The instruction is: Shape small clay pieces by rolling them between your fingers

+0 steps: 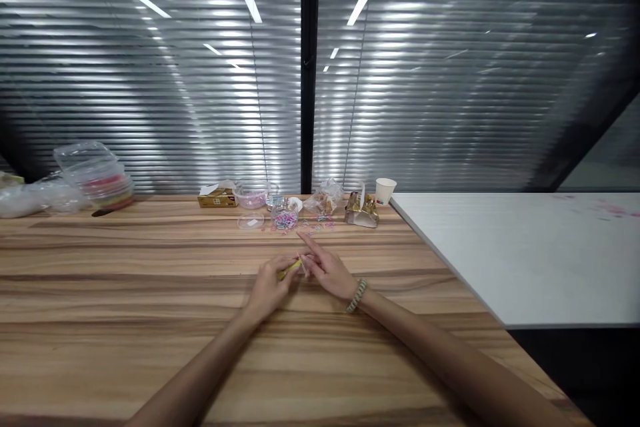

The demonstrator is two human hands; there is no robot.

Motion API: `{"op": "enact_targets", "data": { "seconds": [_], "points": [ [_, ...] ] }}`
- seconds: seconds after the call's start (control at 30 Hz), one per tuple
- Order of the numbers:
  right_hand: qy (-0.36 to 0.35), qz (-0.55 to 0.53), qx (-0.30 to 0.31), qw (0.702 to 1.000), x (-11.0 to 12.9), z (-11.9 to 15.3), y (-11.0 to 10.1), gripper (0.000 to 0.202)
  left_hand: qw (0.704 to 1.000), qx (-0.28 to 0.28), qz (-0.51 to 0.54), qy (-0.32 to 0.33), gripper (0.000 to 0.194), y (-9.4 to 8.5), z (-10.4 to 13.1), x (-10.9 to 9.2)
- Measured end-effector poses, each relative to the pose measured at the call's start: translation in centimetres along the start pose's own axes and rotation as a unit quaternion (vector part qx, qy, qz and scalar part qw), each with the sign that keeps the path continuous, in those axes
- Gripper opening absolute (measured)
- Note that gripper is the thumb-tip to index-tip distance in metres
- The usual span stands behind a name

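Above the middle of the wooden table [150,333], my two hands meet. My left hand [270,285] is closed in a pinch around a thin yellow stick-like piece [290,269], whose exact kind is too small to tell. My right hand [330,272], with a beaded bracelet [357,295] at the wrist, has its index finger stretched forward. Its other fingers and thumb come together at the tip of the yellow piece, on something small and pale that I cannot make out. Just beyond the hands stands a clear tub of pink, purple and blue bits [285,219], with loose bits [320,227] scattered beside it.
Along the back are a gold box [218,197], a tub of pink bits [251,197], a clear lid [251,221], a crumpled plastic bag [327,195], a gold packet [362,212] and a paper cup [385,191]. Stacked plastic containers [103,177] stand far left. A white table [525,253] adjoins at right.
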State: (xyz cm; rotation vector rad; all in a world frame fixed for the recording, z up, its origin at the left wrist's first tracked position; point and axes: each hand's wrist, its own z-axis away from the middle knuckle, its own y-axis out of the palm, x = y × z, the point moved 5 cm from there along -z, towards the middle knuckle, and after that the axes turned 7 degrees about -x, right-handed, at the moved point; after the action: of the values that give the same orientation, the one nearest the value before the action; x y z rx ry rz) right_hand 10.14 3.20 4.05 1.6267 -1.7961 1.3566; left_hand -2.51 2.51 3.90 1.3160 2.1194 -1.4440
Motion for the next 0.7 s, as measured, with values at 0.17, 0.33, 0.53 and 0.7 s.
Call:
{"op": "enact_targets", "data": {
  "seconds": [0.17, 0.33, 0.53, 0.7],
  "points": [
    [-0.013, 0.034, -0.009, 0.999, 0.3, 0.0, -0.1, 0.048, 0.999, -0.013, -0.039, 0.002, 0.022, -0.1, 0.2, -0.2],
    [0.047, -0.018, -0.018, 0.999, -0.5, 0.1, 0.1, 0.045, 0.995, 0.005, -0.053, 0.080, 0.022, 0.2, 0.5, -0.8],
    [0.229, -0.231, -0.022, 0.946, -2.6, 0.0, 0.5, 0.044, 0.998, -0.032, -0.009, 0.050, 0.019, -0.5, 0.2, -0.7],
    [0.315, -0.338, -0.068, 0.884, -3.3, 0.1, 0.5, 0.031, 0.996, -0.068, 0.064, -0.003, 0.017, -0.9, -0.1, -0.1]
  ]
}}
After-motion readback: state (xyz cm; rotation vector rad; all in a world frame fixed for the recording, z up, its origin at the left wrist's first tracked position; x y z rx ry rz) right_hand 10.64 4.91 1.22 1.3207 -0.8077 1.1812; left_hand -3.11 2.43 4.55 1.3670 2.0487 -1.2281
